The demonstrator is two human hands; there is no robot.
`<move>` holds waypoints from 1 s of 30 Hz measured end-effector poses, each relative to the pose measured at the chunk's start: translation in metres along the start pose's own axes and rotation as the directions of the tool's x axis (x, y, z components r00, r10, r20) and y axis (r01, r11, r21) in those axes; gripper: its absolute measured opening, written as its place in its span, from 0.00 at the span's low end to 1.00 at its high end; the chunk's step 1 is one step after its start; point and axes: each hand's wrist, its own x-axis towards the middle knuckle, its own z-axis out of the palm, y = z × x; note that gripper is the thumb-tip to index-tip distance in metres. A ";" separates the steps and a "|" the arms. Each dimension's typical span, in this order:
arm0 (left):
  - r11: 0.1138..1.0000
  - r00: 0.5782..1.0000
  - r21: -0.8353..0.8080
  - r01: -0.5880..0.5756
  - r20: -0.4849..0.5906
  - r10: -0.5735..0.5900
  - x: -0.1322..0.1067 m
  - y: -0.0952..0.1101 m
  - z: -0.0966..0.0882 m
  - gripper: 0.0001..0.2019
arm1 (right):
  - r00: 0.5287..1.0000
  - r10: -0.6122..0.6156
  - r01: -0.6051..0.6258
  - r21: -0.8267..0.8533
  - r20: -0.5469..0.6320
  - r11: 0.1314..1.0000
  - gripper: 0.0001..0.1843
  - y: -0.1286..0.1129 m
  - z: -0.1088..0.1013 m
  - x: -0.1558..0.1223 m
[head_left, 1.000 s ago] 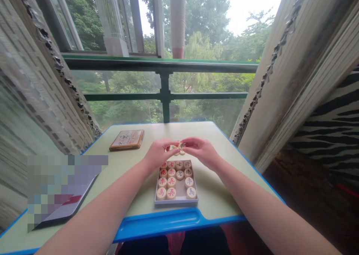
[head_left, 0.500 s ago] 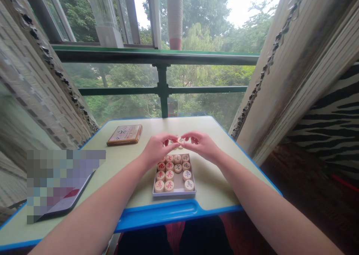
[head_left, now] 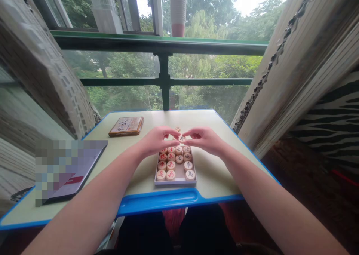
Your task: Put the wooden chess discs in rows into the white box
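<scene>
A round wooden Chinese chess piece [head_left: 182, 138] with a dark character sits between my two hands, just beyond the far side of a shallow white box [head_left: 179, 181]. The fingertips of my left hand [head_left: 159, 140] pinch at its left edge. From the other side, the thumb and fingers of my right hand [head_left: 206, 140] grip it. Red-marked pieces [head_left: 171, 165] fill the two left columns of the box. Dark-marked pieces [head_left: 188, 165] line its right side, and the third column has a gap at the near end. Another piece [head_left: 177, 129] lies behind my fingers.
A flat decorated box [head_left: 126, 126] rests at the table's far left. A tablet-like device [head_left: 89, 165], partly pixelated, lies at left. The table [head_left: 221, 172] has a blue rim and a blue front groove [head_left: 159, 201]. Curtains [head_left: 269, 79] hang at both sides.
The camera view has tilted down slightly, so the scene sits higher in the picture. My hands stay around the piece, and a loose piece behind them shows more clearly.
</scene>
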 end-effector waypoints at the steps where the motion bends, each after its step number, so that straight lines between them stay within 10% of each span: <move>1: 1.000 1.000 -0.003 -0.001 -0.001 0.001 0.000 0.000 0.000 0.16 | 1.000 0.005 -0.005 0.008 0.012 1.000 0.20 0.000 0.000 0.000; 30: 0.995 0.956 -0.038 0.090 0.284 -0.076 -0.004 -0.003 0.002 0.15 | 0.965 -0.088 0.162 -0.298 0.247 0.941 0.11 -0.003 0.012 -0.006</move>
